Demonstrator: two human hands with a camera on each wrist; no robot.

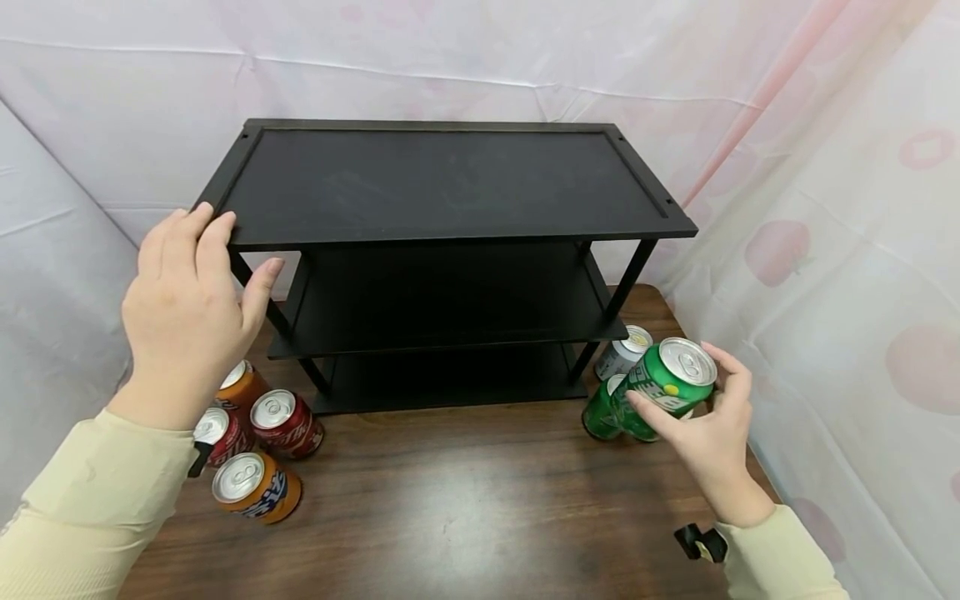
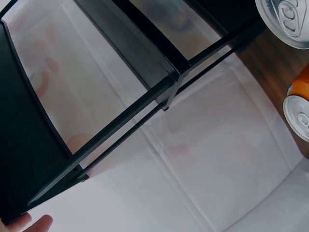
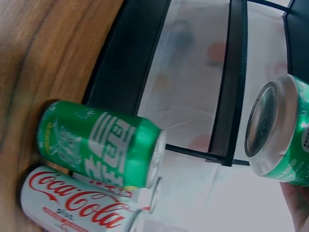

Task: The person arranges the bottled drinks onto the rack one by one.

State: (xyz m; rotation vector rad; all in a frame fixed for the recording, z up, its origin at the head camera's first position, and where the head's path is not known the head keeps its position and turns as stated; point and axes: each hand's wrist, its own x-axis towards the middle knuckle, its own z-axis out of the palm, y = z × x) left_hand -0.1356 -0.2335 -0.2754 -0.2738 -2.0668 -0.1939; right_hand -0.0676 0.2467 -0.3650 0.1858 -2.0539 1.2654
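My right hand (image 1: 716,446) grips a green soda can (image 1: 663,387), thumb on its near side and fingers round the far side. The can is tilted and raised; the right wrist view shows its bare metal bottom. Below it, another green can (image 3: 96,145) stands on the table, partly hidden in the head view. Over on the left, my left hand (image 1: 187,321) rests its fingers, nearly straight, on the left front corner of a black three-tier shelf (image 1: 442,183). Only two of its fingertips (image 2: 41,224) show in the left wrist view, right at the shelf corner.
A white Coca-Cola can (image 3: 72,200) stands beside the green one, right of the shelf. Dark red cans (image 1: 288,425) and orange cans (image 1: 262,492) cluster at the shelf's left front on the wooden table (image 1: 450,500). Pale patterned curtains (image 1: 840,250) hang behind and at both sides.
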